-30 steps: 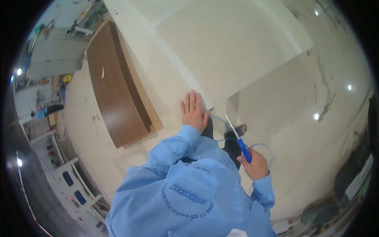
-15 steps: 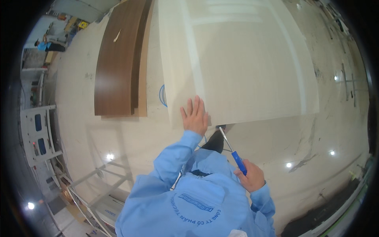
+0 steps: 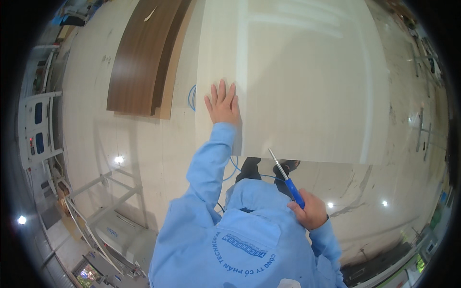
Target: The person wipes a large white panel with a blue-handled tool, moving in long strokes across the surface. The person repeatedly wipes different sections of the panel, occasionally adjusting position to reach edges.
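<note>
Two hands busy: left hand spread flat steadying the pale panel, right hand gripping the blue-handled tool; keep its tip at the edge.

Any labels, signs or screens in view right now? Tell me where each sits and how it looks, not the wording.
Printed emblem: on the blue jacket's chest, a ring of dark blue lettering around a bar.
White cabinet panels: far left, two dark blue rounded rectangles, small red lights beside them.
Nothing on the pale board.
</note>
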The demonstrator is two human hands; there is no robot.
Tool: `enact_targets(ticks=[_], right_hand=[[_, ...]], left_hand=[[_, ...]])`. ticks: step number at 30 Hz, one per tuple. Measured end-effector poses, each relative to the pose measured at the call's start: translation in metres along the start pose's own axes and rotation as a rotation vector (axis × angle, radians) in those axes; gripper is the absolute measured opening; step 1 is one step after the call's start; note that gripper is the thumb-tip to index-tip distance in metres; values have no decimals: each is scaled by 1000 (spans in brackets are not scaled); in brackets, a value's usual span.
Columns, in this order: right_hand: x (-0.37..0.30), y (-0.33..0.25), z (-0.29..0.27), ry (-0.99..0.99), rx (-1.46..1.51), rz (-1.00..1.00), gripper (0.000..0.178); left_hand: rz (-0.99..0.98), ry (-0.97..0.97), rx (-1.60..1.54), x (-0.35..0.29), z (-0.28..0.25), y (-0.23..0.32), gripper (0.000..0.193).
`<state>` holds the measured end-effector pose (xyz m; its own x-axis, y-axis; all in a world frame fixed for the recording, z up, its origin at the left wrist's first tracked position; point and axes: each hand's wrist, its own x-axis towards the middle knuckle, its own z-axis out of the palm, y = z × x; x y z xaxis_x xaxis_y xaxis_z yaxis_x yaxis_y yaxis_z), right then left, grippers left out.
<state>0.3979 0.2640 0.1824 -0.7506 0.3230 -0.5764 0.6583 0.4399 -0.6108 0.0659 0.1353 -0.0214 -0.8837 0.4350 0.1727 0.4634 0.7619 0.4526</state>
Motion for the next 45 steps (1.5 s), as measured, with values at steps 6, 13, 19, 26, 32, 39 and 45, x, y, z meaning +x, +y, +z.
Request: enact_targets(ticks=[6,13,19,26,32,39,45], right_hand=[[11,15,-18,-66,-20,-20,49],[8,24,-28,-39,-2,-73,40],[-14,57,-38,43,-12,89,47],[-50,124,-64,378,324,405,57],[-75,154,-65,531,432,397,61],[-94,192,-82,568,421,442,64],[-131,224,-88,474,404,398,67]], left_hand=[[-152,11,-33,8,4,7,38],[-169,87,-15,10,15,2,41],[-114,52,269,8,30,14,57],[429,-319,126,-56,60,153,79],[782,-469,-10,-93,108,298,79],[946,-576,-16,-128,146,404,79],[824,-573,96,-146,125,389,77]])
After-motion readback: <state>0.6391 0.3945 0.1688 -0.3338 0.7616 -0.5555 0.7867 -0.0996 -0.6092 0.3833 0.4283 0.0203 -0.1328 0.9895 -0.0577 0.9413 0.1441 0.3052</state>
